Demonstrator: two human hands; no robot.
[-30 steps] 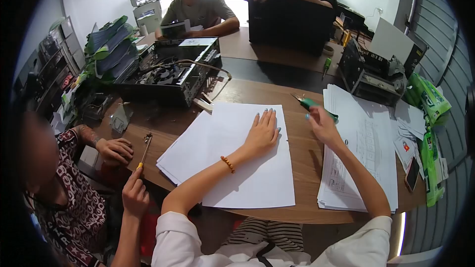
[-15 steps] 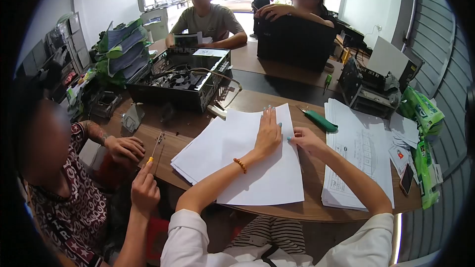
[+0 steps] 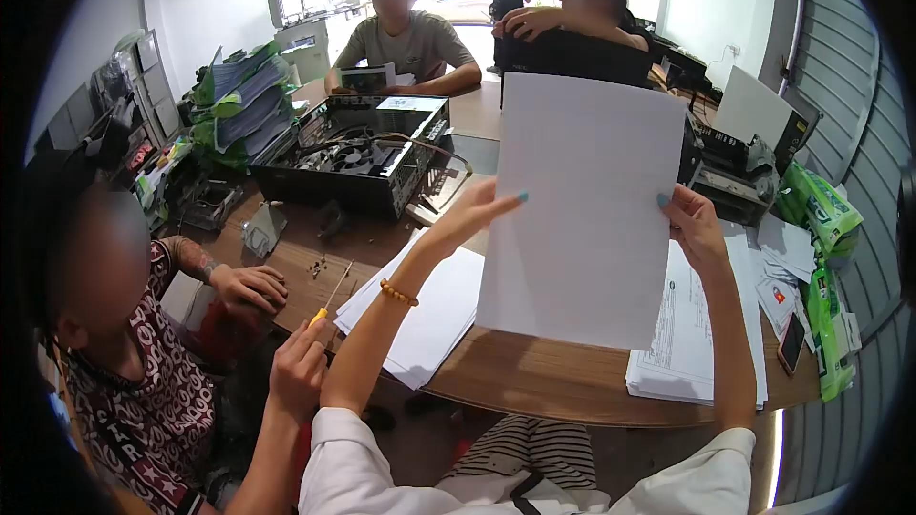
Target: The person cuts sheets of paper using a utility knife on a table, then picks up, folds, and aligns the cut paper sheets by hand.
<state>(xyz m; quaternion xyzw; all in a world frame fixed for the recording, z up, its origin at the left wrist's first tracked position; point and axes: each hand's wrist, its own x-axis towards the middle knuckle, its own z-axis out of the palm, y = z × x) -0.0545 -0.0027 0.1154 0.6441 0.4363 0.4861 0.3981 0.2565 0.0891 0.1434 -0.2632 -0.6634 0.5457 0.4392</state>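
Observation:
I hold a blank white sheet of paper (image 3: 584, 219) upright above the table by its two side edges. My left hand (image 3: 466, 217) pinches its left edge, thumb in front and the other fingers mostly behind. At the right edge, my right hand (image 3: 699, 229) grips it the same way. Below my left forearm lies a loose stack of white paper (image 3: 434, 319). Under my right forearm rests a stack of printed sheets (image 3: 689, 358) with drawings, partly covered by the raised sheet.
An opened computer case (image 3: 358, 148) stands on the wooden table (image 3: 534, 377). To the left, a person's hand (image 3: 298, 362) holds a yellow-handled screwdriver (image 3: 329, 300). A phone (image 3: 790, 341) and green packages (image 3: 822, 215) lie at the right. Two people sit across the table.
The sheet that lay flat under my left hand is now lifted upright, held in both hands. It hides the green cutter. The neighbour's screwdriver has shifted slightly right.

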